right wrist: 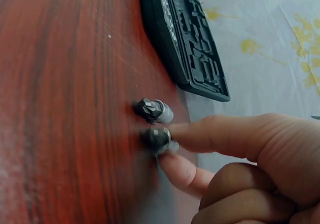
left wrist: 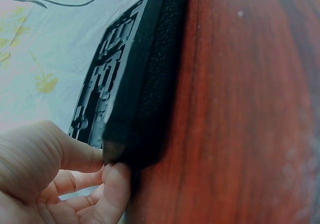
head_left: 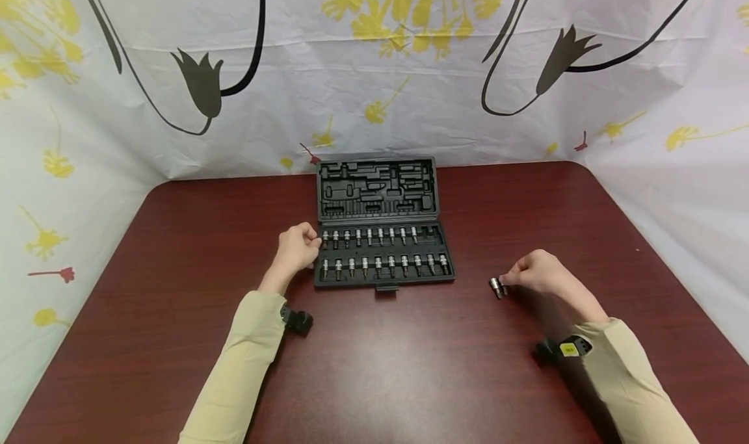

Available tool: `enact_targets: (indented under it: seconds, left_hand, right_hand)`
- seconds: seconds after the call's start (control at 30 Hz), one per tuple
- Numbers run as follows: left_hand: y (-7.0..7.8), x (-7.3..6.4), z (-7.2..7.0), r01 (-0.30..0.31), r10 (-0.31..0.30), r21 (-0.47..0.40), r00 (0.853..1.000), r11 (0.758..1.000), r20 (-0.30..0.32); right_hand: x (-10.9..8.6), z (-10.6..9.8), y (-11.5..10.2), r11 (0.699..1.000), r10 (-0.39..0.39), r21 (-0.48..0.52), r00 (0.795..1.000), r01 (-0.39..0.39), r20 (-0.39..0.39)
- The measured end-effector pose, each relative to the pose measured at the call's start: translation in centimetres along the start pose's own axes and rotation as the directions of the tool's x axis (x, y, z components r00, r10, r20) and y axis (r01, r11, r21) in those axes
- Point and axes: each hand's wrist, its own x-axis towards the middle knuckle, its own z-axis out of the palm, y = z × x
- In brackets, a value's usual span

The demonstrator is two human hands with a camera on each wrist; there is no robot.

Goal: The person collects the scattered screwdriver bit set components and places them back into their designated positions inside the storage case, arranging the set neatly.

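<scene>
A black socket case (head_left: 357,284) lies unfolded at the back middle of the table, with two rows of bit sockets in its near half. At its left edge my left hand (head_left: 297,246) pinches the case wall between thumb and fingers, as the left wrist view also shows at a corner of the case (left wrist: 145,104). Off to the right of the case, my right hand (head_left: 541,275) pinches a small bit socket (right wrist: 159,140) at the tabletop. Another bit socket (right wrist: 154,110) with a cross-shaped tip lies right beside it, outside the fingers.
Behind the case, the molded lid (head_left: 377,190) leans up near a white patterned cloth (head_left: 374,119) along the table's back edge. Slots at the right end of the upper row (head_left: 433,235) hold no socket. The dark red wooden table (head_left: 409,359) extends toward me.
</scene>
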Motion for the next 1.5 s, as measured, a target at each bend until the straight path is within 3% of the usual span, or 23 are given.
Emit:
enact_targets:
  seconds: [0.27, 0.6, 0.83, 1.1, 1.5]
  left_hand:
    - [0.0, 0.1, 0.0, 0.004, -0.004, 0.0, 1.0, 1.0, 0.003]
    - [0.0, 0.0, -0.1, 0.008, -0.008, 0.001, 1.0, 1.0, 0.017]
    - [-0.1, 0.1, 0.0, 0.014, -0.014, 0.002, 1.0, 1.0, 0.017]
    - [-0.2, 0.2, 0.1, -0.015, 0.015, 0.002, 1.0, 1.0, -0.006]
    - [-0.3, 0.2, 0.1, -0.02, 0.02, -0.003, 1.0, 1.0, -0.008]
  right_hand:
    - [0.5, -0.1, 0.0, 0.999, 0.013, -0.039, 1.0, -0.013, -0.006]
    - [1.8, 0.2, 0.8, 0.989, -0.016, 0.145, 1.0, 0.017, -0.007]
    - [2.7, 0.2, -0.3, 0.95, -0.023, 0.313, 1.0, 0.018, 0.015]
    - [4.2, 0.1, -1.6, 0.877, -0.028, 0.48, 0.992, -0.037, 0.126]
    - [6.0, 0.6, -3.5, 0.845, -0.045, 0.533, 0.987, -0.045, 0.155]
